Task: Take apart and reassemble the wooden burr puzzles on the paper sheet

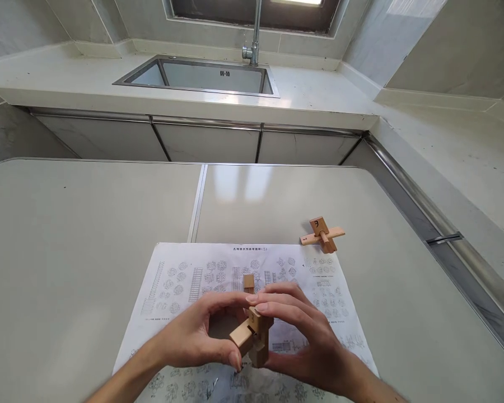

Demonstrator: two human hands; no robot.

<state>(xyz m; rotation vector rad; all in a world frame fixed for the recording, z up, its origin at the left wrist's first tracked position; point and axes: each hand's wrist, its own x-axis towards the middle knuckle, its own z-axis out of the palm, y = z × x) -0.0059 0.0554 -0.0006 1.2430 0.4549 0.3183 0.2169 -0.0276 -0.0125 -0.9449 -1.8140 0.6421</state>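
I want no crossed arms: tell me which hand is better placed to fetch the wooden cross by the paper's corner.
Probably the right hand: it is nearer the wooden cross; the left hand is farther left. Both hold the wooden blocks, though.

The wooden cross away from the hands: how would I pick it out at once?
On the pale table, find the printed sheet. At its far right corner sits a small wooden cross of flat pieces, one bearing a dark mark. Unlike the wooden blocks held by the left hand and right hand, nobody touches it.
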